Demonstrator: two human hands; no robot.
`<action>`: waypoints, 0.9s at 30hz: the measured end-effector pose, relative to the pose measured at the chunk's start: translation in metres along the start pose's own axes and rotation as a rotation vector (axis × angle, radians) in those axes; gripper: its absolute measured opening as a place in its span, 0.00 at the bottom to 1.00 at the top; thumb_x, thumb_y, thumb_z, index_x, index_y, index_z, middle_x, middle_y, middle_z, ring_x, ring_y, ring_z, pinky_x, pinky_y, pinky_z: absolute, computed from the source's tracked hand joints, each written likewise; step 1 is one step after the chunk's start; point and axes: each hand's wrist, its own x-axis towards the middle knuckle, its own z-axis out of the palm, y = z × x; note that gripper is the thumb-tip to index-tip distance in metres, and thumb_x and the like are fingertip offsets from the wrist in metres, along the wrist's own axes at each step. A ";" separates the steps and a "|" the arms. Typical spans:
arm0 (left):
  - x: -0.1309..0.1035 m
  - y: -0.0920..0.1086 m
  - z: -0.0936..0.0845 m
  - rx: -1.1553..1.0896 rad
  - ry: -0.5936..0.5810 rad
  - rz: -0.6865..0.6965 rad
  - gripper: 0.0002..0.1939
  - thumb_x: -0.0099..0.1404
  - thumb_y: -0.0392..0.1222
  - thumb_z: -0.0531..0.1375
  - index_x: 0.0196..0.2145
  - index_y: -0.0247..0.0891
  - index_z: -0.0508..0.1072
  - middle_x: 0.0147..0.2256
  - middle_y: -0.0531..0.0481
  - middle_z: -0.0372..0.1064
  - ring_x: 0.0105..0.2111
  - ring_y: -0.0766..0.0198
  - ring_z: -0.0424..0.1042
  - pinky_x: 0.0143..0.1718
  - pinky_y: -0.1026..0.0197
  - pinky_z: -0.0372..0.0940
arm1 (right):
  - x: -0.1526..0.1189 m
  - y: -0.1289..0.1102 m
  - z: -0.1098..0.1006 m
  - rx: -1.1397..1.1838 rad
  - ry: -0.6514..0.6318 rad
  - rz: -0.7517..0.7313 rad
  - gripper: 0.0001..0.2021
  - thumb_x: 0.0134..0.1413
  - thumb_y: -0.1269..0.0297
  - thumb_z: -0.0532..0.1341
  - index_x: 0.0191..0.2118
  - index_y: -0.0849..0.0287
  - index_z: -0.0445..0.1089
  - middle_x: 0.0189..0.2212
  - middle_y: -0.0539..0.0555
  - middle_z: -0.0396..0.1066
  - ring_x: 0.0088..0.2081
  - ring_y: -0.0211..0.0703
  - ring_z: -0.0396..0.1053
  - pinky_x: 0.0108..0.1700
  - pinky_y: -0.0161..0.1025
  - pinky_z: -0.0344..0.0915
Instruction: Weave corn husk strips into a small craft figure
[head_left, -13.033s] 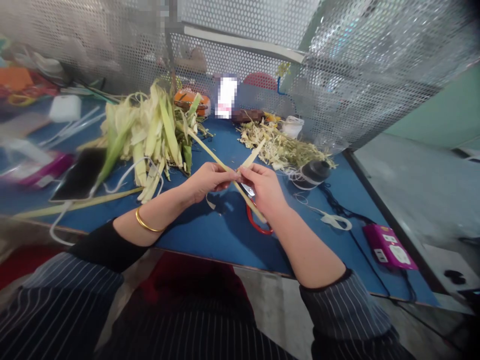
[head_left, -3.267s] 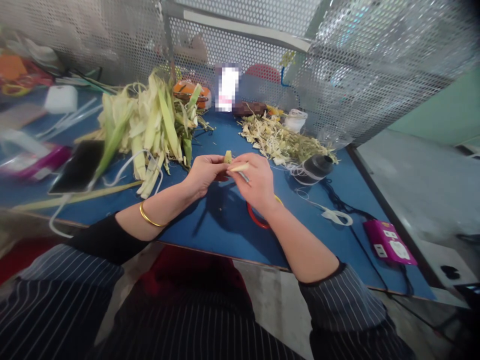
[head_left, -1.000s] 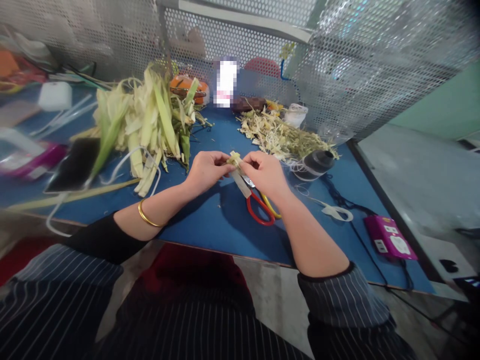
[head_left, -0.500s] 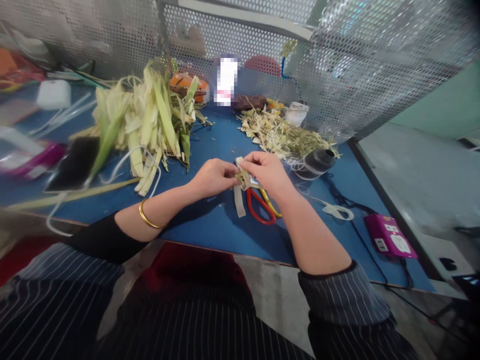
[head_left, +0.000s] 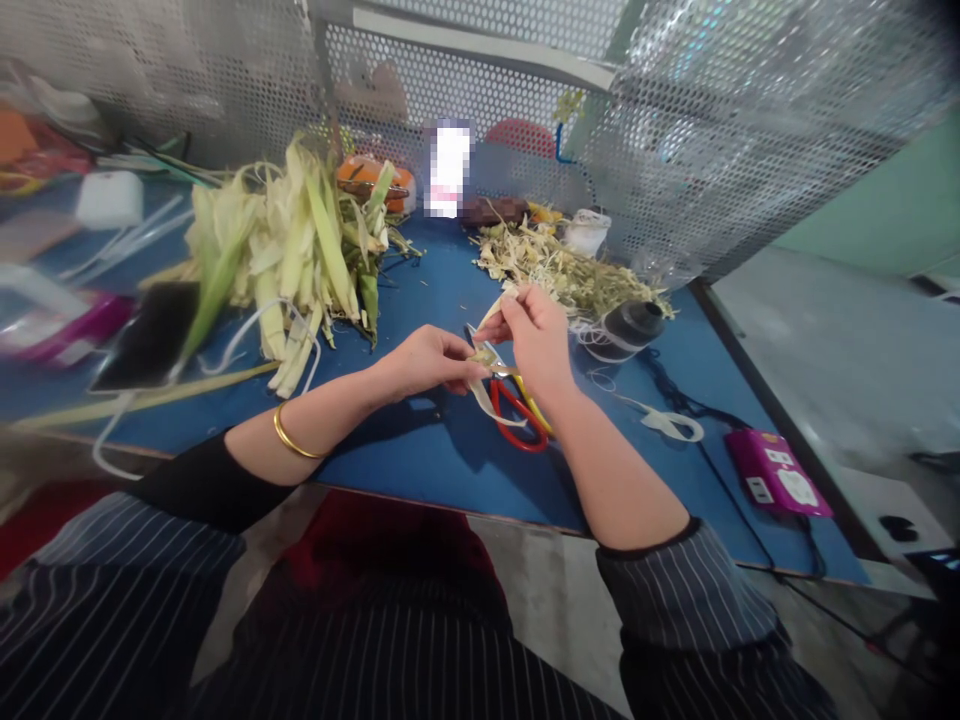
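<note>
Between finger and thumb, my left hand [head_left: 435, 358] pinches a small folded piece of pale corn husk [head_left: 484, 356]. A cream strip [head_left: 491, 405], of husk or ribbon, hangs below those fingers and curves to the right. My right hand [head_left: 536, 330] is closed on a pale strip end [head_left: 499, 303] just above and to the right of the left fingers. Scissors [head_left: 517, 420] with one red and one yellow handle lie on the table under my hands. Their blades are partly hidden by my fingers.
A large heap of corn husks [head_left: 277, 240] lies at left on the blue table [head_left: 450, 470]. Dried scraps [head_left: 555, 260], a black thread spool [head_left: 630, 328] and a purple power socket [head_left: 778, 472] are at right. A phone [head_left: 146, 335] lies at far left. Perforated mesh [head_left: 480, 60] stands behind.
My right hand has risen slightly, drawing a strip end up and away from the left fingers. The hanging strip has swung to the right, over the scissors' red handle.
</note>
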 end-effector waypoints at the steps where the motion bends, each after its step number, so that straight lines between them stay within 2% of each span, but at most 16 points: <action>1: 0.000 0.000 0.001 -0.020 0.022 -0.014 0.07 0.53 0.41 0.66 0.24 0.34 0.77 0.22 0.48 0.71 0.22 0.69 0.69 0.27 0.65 0.66 | -0.002 -0.001 0.001 -0.008 -0.032 -0.046 0.12 0.59 0.53 0.57 0.31 0.55 0.60 0.24 0.47 0.70 0.25 0.34 0.70 0.32 0.34 0.67; 4: 0.001 0.000 0.001 -0.106 0.079 -0.047 0.06 0.51 0.39 0.67 0.24 0.33 0.76 0.22 0.48 0.71 0.22 0.69 0.69 0.28 0.65 0.67 | -0.008 -0.007 0.001 -0.074 -0.126 -0.176 0.11 0.60 0.53 0.55 0.34 0.54 0.62 0.28 0.49 0.72 0.32 0.37 0.71 0.41 0.38 0.68; 6: 0.003 0.000 0.000 -0.176 0.156 -0.048 0.05 0.51 0.37 0.67 0.24 0.33 0.75 0.22 0.50 0.70 0.22 0.70 0.68 0.29 0.65 0.67 | -0.010 -0.011 -0.001 -0.173 -0.102 -0.266 0.10 0.60 0.53 0.56 0.37 0.54 0.64 0.33 0.51 0.73 0.38 0.40 0.71 0.45 0.40 0.66; 7: 0.004 0.000 -0.001 -0.205 0.207 -0.044 0.06 0.51 0.37 0.67 0.24 0.33 0.75 0.22 0.51 0.70 0.22 0.71 0.67 0.29 0.65 0.67 | -0.009 -0.012 -0.003 -0.232 -0.038 -0.313 0.10 0.59 0.54 0.57 0.38 0.54 0.65 0.37 0.53 0.72 0.42 0.42 0.70 0.47 0.40 0.65; 9: 0.006 0.000 -0.003 -0.259 0.307 -0.034 0.07 0.51 0.39 0.68 0.23 0.34 0.74 0.22 0.52 0.69 0.21 0.73 0.65 0.28 0.66 0.66 | -0.006 -0.011 -0.008 -0.318 0.173 -0.382 0.11 0.55 0.53 0.61 0.40 0.54 0.66 0.42 0.55 0.70 0.47 0.44 0.67 0.48 0.40 0.64; 11: 0.007 -0.001 -0.004 -0.306 0.376 -0.021 0.08 0.51 0.40 0.68 0.24 0.34 0.73 0.23 0.52 0.69 0.21 0.73 0.65 0.29 0.66 0.66 | 0.000 -0.007 -0.011 -0.289 0.370 -0.355 0.14 0.51 0.53 0.64 0.41 0.54 0.67 0.39 0.54 0.69 0.44 0.43 0.66 0.44 0.40 0.64; 12: 0.007 -0.001 -0.004 -0.324 0.398 -0.009 0.08 0.51 0.40 0.68 0.24 0.34 0.73 0.24 0.52 0.69 0.22 0.73 0.65 0.29 0.66 0.66 | 0.003 -0.003 -0.011 -0.233 0.398 -0.286 0.15 0.50 0.52 0.64 0.39 0.54 0.67 0.35 0.52 0.68 0.38 0.41 0.67 0.40 0.39 0.65; 13: 0.007 -0.001 -0.004 -0.334 0.406 0.004 0.08 0.51 0.40 0.68 0.25 0.35 0.73 0.24 0.52 0.70 0.22 0.73 0.65 0.30 0.66 0.66 | 0.006 0.000 -0.011 -0.162 0.361 -0.185 0.15 0.49 0.51 0.64 0.37 0.54 0.67 0.30 0.50 0.67 0.32 0.39 0.66 0.36 0.37 0.65; 16: 0.007 -0.002 -0.003 -0.318 0.392 0.019 0.08 0.51 0.41 0.68 0.26 0.35 0.74 0.24 0.53 0.69 0.22 0.73 0.65 0.29 0.65 0.66 | 0.009 0.010 -0.006 0.062 0.071 0.109 0.16 0.46 0.48 0.65 0.29 0.57 0.67 0.20 0.46 0.61 0.21 0.33 0.59 0.25 0.34 0.59; 18: 0.006 -0.003 -0.001 -0.287 0.352 0.003 0.09 0.51 0.42 0.68 0.25 0.35 0.74 0.22 0.53 0.68 0.21 0.72 0.65 0.28 0.65 0.65 | 0.007 0.014 -0.003 0.149 -0.029 0.163 0.16 0.45 0.50 0.66 0.28 0.58 0.68 0.19 0.46 0.62 0.20 0.32 0.59 0.24 0.34 0.59; 22: 0.005 -0.001 0.001 -0.233 0.265 -0.005 0.10 0.51 0.42 0.68 0.21 0.35 0.73 0.19 0.52 0.68 0.21 0.71 0.66 0.27 0.65 0.64 | 0.005 0.017 -0.001 0.206 0.031 0.176 0.14 0.44 0.53 0.67 0.29 0.59 0.70 0.19 0.46 0.65 0.20 0.33 0.62 0.25 0.34 0.61; 27: 0.008 -0.001 -0.004 -0.316 0.282 -0.016 0.08 0.53 0.41 0.67 0.25 0.35 0.74 0.21 0.52 0.69 0.21 0.71 0.68 0.27 0.65 0.65 | 0.009 0.018 -0.004 0.242 0.035 0.224 0.16 0.44 0.51 0.66 0.33 0.59 0.71 0.23 0.47 0.69 0.21 0.33 0.65 0.25 0.33 0.61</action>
